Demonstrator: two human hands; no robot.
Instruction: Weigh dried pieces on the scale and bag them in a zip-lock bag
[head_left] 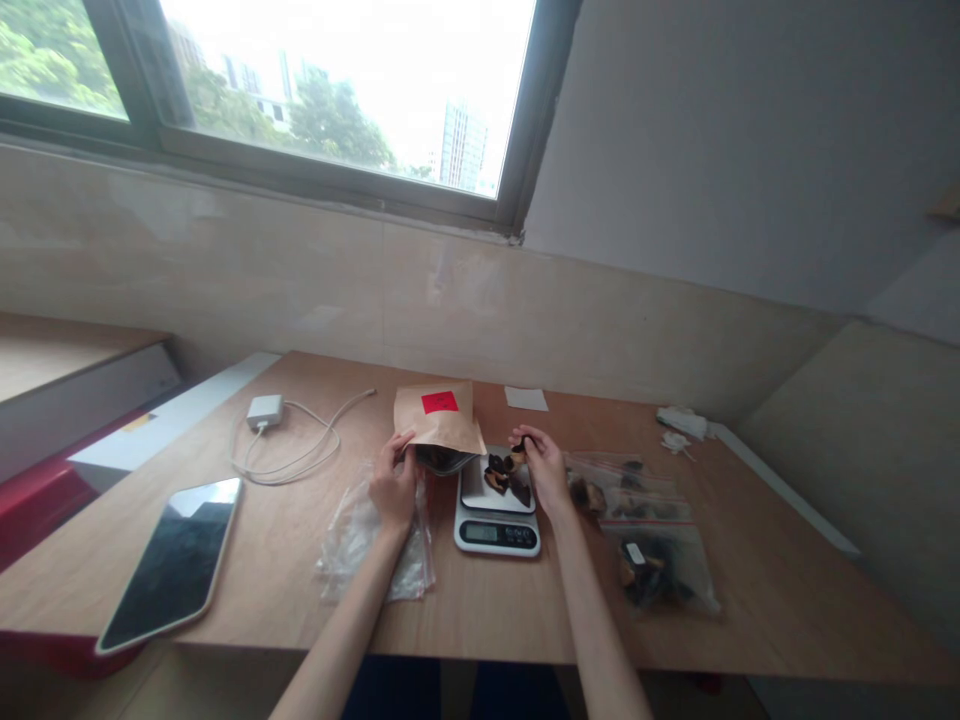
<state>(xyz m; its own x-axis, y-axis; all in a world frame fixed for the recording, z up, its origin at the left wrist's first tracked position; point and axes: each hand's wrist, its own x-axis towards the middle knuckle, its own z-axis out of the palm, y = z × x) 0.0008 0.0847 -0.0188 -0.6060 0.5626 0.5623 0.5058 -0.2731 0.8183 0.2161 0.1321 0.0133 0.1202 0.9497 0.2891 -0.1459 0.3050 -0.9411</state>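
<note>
My left hand (394, 482) grips the lower left edge of a brown paper pouch (435, 425) with a red label; its dark mouth faces me. Beside it, a white kitchen scale (496, 535) with a small display bears several dark-brown and tan dried pieces (496, 474), which look like dried mushroom. Above the right side of the scale's plate, my right hand (546, 468) pinches one such dried piece (517, 456) between its fingertips. Under my left wrist lie clear, flat plastic bags (360, 550).
To the right lie clear zip bags (667, 575) with dark dried pieces inside. A large phone or tablet (176, 560) and a white charger (265, 411) with its cable are on the left. A white paper (526, 399) and a white packet (684, 422) lie along the back.
</note>
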